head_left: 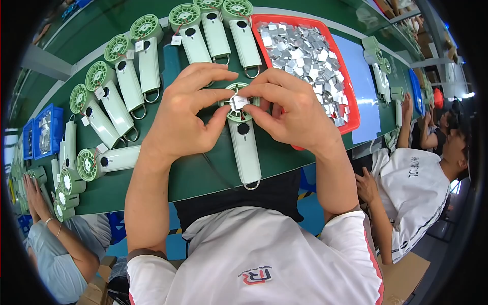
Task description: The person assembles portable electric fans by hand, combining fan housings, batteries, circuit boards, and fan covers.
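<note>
A pale green handheld fan point(245, 147) lies on the green table in front of me, its round open head away from me and its metal loop nearest my body. Over the head sits a small white-and-silver square plate point(240, 102). My right hand point(292, 104) pinches this plate by its right side between thumb and forefinger. My left hand point(190, 112) closes thumb and forefinger around the left of the fan head, the forefinger tip by the plate's upper edge. The fingers partly hide the head's rim.
A red tray point(351, 114) heaped with small silver and white square plates stands right of my hands. Several similar fans point(148, 66) line the table's back and left, some with plates on wires. A blue bin point(57, 137) sits far left. People sit on both sides.
</note>
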The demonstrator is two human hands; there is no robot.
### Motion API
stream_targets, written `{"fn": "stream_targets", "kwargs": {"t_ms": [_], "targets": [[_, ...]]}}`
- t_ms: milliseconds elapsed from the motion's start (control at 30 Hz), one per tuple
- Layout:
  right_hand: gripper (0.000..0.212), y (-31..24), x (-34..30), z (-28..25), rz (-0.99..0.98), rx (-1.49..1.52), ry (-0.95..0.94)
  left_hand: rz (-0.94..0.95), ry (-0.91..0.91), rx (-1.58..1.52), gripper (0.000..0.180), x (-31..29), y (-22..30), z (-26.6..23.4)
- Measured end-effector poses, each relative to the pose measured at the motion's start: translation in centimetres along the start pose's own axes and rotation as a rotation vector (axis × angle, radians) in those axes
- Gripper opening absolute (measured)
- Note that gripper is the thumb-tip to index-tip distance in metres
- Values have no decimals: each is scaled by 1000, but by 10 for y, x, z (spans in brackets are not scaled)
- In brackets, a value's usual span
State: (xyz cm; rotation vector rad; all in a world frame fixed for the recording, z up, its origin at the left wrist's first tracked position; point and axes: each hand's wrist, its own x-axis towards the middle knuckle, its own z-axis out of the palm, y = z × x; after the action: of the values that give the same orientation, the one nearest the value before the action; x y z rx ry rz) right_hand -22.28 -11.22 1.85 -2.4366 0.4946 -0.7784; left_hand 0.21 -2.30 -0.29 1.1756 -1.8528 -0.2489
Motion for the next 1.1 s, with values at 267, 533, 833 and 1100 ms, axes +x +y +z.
{"fn": "stream_targets", "kwargs": {"t_ms": [267,533,833,1100], "targets": [[25,0,-1,-1,-8,9,8,-6,-10,-10,28,0,-1,0],[24,-2,0,-1,16,19,-7,-16,-11,-15,28,-1,-1,1],[25,-2,0,0,11,15,-4,-26,-25,-21,28,-2,-2,1],[24,-4,-1,0,43,26,-8,-26,3,-14,20,-1,1,2]]}}
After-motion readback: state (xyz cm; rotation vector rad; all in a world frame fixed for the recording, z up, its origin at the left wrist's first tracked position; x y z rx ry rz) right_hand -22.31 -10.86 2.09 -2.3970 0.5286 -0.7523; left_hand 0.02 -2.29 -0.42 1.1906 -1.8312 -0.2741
